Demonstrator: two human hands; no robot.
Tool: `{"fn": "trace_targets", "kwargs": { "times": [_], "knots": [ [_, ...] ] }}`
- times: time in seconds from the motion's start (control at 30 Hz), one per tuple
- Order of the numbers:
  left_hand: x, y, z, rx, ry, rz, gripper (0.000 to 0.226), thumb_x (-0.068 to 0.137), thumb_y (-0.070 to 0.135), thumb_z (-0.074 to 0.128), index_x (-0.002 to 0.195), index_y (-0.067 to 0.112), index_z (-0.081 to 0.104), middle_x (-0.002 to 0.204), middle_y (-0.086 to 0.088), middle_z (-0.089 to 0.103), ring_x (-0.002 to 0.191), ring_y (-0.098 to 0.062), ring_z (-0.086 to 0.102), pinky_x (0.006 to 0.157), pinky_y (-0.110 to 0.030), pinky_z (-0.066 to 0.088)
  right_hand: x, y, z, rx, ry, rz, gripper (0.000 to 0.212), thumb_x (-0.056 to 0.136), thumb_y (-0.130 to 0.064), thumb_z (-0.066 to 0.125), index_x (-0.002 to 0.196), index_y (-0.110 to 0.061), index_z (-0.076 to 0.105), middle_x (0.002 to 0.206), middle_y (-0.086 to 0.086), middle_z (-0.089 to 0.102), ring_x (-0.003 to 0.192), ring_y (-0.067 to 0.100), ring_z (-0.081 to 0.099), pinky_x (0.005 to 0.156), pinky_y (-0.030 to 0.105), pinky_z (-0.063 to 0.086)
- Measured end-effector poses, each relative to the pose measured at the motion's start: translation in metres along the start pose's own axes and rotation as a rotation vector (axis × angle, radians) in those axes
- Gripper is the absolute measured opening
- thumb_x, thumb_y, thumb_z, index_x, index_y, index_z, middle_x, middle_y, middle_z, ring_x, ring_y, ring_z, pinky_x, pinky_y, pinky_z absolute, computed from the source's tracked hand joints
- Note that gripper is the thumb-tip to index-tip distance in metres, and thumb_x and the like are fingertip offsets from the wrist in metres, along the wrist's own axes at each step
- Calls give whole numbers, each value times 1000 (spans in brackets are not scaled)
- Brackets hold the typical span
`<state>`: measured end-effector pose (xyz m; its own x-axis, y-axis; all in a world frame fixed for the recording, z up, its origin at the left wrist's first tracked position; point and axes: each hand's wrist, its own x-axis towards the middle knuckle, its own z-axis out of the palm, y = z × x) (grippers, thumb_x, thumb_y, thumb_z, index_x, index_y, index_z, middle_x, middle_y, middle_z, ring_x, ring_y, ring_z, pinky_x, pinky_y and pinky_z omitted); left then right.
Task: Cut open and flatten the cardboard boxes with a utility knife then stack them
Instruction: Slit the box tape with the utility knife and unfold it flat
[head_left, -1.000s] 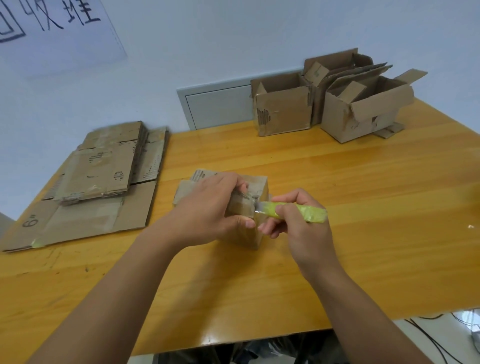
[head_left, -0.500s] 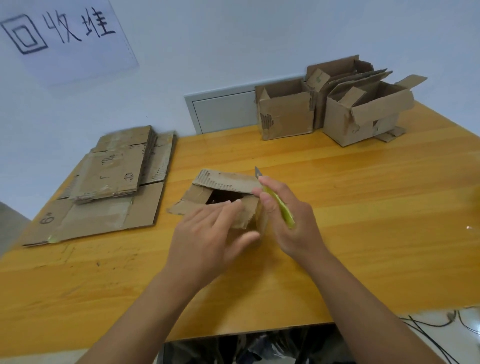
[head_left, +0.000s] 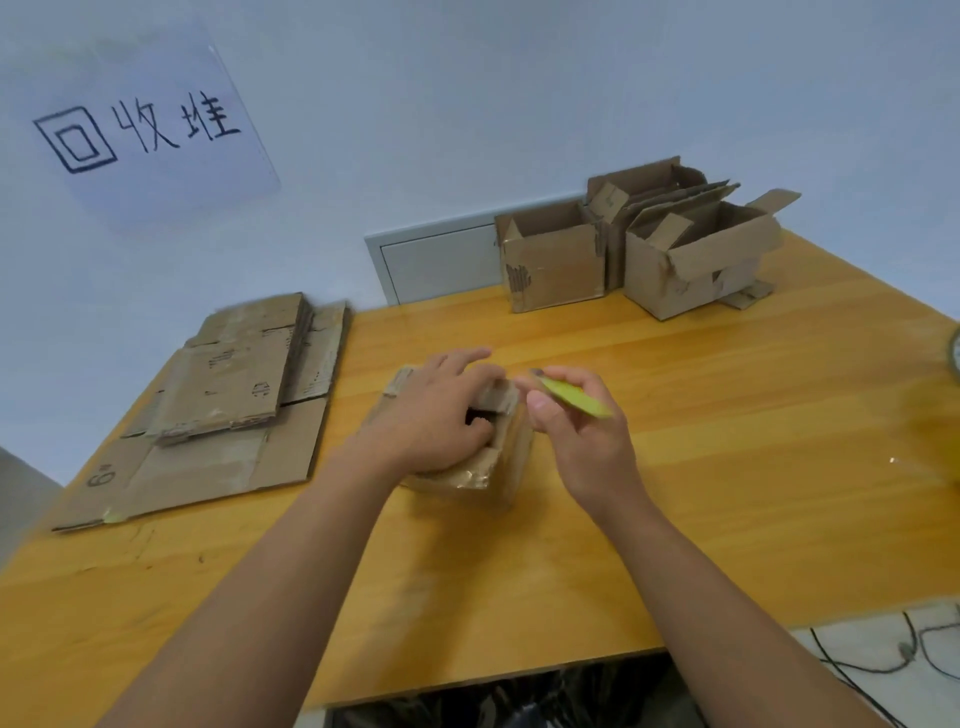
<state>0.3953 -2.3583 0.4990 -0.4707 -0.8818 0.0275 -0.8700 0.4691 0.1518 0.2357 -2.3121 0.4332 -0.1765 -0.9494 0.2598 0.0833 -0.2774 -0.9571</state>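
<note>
A small brown cardboard box (head_left: 498, 467) stands in the middle of the wooden table (head_left: 727, 467), its top flaps partly open. My left hand (head_left: 441, 415) lies over the top of the box, thumb hooked into the opening and fingers stretched across the far flap. Just right of the box, my right hand (head_left: 576, 431) grips a yellow-green utility knife (head_left: 571, 402), its tip raised and pointing up-left, clear of the cardboard. A stack of flattened boxes (head_left: 223, 395) lies at the table's left.
Three open cardboard boxes (head_left: 644, 249) stand at the back right against the wall. A paper sign with handwriting (head_left: 140, 135) hangs on the wall, and a white panel (head_left: 431, 260) sits behind the table. Cables (head_left: 893, 660) lie on the floor at the lower right.
The knife left the box's front edge and was lifted beside it. My left hand moved from the box's front up onto its top, thumb now in the opening.
</note>
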Motion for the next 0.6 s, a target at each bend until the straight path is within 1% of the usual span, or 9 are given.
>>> {"fn": "trace_targets", "kwargs": {
  "times": [0.03, 0.07, 0.13, 0.17, 0.23, 0.3, 0.37, 0.43, 0.6],
  "knots": [
    [0, 0, 2, -47, -2, -3, 53, 95, 26, 54, 146, 31, 38, 155, 9, 31, 140, -13, 27, 108, -28, 24, 3, -5, -5, 48, 25, 8, 7, 99, -21, 60, 105, -23, 61, 102, -5, 76, 99, 15, 71, 83, 41, 58],
    [0, -2, 6, -88, 13, -14, 50, 97, 26, 51, 146, 31, 39, 152, 11, 35, 137, -11, 31, 102, -25, 25, 6, -10, -9, 82, 49, 23, 8, 101, -20, 56, 102, -18, 63, 97, -2, 77, 93, 16, 72, 77, 36, 58],
    [-1, -8, 14, -135, 52, -34, 47, 100, 28, 47, 146, 35, 39, 150, 14, 36, 134, -9, 34, 98, -23, 27, 12, -15, -16, 106, 89, 75, 27, 102, -27, 52, 90, -6, 64, 79, 3, 75, 71, 19, 70, 63, 28, 54],
    [-2, -11, 17, -146, 64, -37, 46, 101, 29, 45, 146, 36, 40, 148, 15, 35, 133, -8, 34, 97, -22, 28, 14, -15, -18, 109, 108, 104, 35, 101, -30, 53, 81, -4, 61, 68, 4, 71, 60, 19, 64, 57, 27, 50],
    [-2, -14, 21, -156, 78, -35, 44, 102, 31, 43, 146, 37, 41, 145, 15, 36, 131, -5, 34, 96, -22, 30, 18, -12, -19, 104, 138, 169, 39, 99, -33, 57, 72, -5, 55, 56, 4, 59, 51, 15, 52, 51, 26, 43],
    [-2, -14, 23, -151, 109, -20, 42, 104, 31, 41, 145, 34, 43, 145, 14, 39, 132, -5, 33, 105, -24, 28, 23, -9, -15, 129, 136, 245, 33, 98, -29, 60, 73, -7, 56, 53, 3, 55, 49, 14, 47, 49, 25, 41],
    [-2, -15, 24, -140, 144, 4, 41, 104, 30, 40, 145, 30, 44, 146, 12, 42, 135, -6, 32, 116, -26, 14, 26, -6, -10, 168, 113, 312, 21, 98, -21, 60, 83, -6, 59, 52, 4, 55, 47, 14, 47, 47, 24, 41],
    [-1, -16, 26, -135, 161, 23, 40, 105, 29, 38, 144, 30, 46, 147, 12, 44, 138, -7, 32, 117, -26, 6, 28, -5, -4, 197, 95, 341, 9, 97, -15, 59, 95, -6, 59, 55, 6, 55, 46, 15, 49, 45, 24, 41],
    [1, -17, 28, -144, 159, 24, 40, 105, 30, 37, 144, 34, 46, 150, 13, 43, 145, -11, 27, 118, -30, 10, 32, -1, 4, 137, 105, 330, 10, 96, -13, 59, 103, -6, 54, 57, 9, 58, 43, 16, 51, 41, 21, 40]
  ]
}}
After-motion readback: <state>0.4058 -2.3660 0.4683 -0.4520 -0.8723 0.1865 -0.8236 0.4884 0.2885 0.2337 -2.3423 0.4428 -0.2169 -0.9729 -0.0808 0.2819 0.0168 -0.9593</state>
